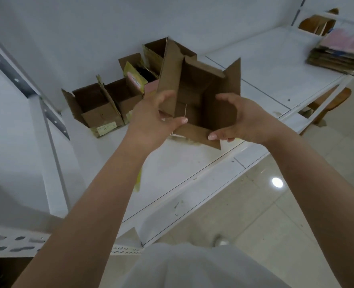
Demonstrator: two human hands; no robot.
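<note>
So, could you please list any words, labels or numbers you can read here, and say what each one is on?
No text here is legible.
Pale label on the front box: faint marks, too blurred to read.
Yellow packet in a box behind it: markings too blurred.
Held box: no print visible.

- Small brown cardboard box [201, 96], frame centre: open, empty, mouth facing camera, four flaps splayed outward.
- Held above white shelf, tilted.
</note>
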